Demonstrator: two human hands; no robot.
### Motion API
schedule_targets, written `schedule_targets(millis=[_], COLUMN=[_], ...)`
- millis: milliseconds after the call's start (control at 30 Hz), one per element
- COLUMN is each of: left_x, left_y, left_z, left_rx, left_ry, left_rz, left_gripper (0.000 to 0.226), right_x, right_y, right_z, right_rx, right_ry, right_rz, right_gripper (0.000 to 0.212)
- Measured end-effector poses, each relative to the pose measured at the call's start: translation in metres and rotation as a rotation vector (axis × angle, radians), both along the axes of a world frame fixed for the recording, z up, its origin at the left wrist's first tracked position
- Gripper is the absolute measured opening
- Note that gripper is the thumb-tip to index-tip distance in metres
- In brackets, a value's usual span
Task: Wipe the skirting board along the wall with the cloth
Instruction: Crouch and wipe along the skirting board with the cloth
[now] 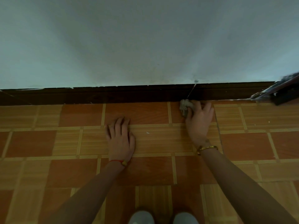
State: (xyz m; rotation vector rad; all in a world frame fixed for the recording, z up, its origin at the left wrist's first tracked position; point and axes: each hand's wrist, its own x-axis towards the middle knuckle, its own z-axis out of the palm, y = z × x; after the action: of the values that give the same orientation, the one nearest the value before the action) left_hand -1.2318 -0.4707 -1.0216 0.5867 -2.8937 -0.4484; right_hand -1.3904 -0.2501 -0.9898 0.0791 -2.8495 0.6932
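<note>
Right hand (199,120) fingers curled round a bunched cloth (185,107), pressed at the foot of the dark skirting (129,94). Left hand (120,137) flat on the floor (48,143), fingers straight and together.

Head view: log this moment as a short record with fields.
setting: patterned floor meeting a pale wall
skirting board: dark brown strip along the wall's foot
cloth: grey, bunched, at the board's lower edge
right hand: grips the cloth
left hand: flat on the floor, fingers straight
wrists: gold bracelet right, red string left
</note>
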Motion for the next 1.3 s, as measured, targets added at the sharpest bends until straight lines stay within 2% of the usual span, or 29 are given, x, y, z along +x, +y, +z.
schedule_targets(millis=[100, 267, 367, 500, 633, 833, 1067, 1233, 1300], left_x=[0.0, -0.001, -0.002, -0.001, 0.0, 0.001, 0.001, 0.001, 0.001], left_y=[0.0, 0.001, 0.001, -0.001, -0.001, -0.002, -0.002, -0.001, 0.0], left_z=[-0.001, 0.0, 0.0, 0.0, 0.0, -0.001, -0.002, -0.003, -0.004], left_rx=[0.004, 0.009, -0.012, -0.022, -0.019, 0.005, 0.008, -0.005, -0.006], left_ry=[0.006, 0.011, 0.011, 0.009, 0.018, 0.021, 0.014, 0.015, 0.021], left_rz=[0.003, 0.013, 0.009, -0.001, -0.008, -0.014, -0.01, -0.002, 0.001], left_gripper=[0.051, 0.051, 0.051, 0.05, 0.05, 0.051, 0.051, 0.052, 0.052], right_x=[0.005, 0.02, 0.027, 0.032, 0.027, 0.01, -0.014, -0.013, -0.002], right_y=[-0.01, -0.063, -0.098, -0.134, -0.13, -0.061, 0.022, 0.019, 0.0], right_z=[0.0, -0.001, -0.002, -0.003, -0.004, -0.003, 0.001, 0.006, 0.007], right_rx=[-0.05, -0.087, -0.064, 0.007, 0.068, 0.066, 0.089, 0.016, 0.03], right_ry=[-0.034, -0.041, -0.044, -0.027, 0.005, 0.047, 0.035, -0.024, -0.051], right_rz=[-0.001, 0.205, 0.354, 0.582, 0.629, 0.441, 0.109, -0.071, -0.027], right_gripper=[0.03, 0.036, 0.045, 0.045, 0.042, 0.037, 0.033, 0.035, 0.038])
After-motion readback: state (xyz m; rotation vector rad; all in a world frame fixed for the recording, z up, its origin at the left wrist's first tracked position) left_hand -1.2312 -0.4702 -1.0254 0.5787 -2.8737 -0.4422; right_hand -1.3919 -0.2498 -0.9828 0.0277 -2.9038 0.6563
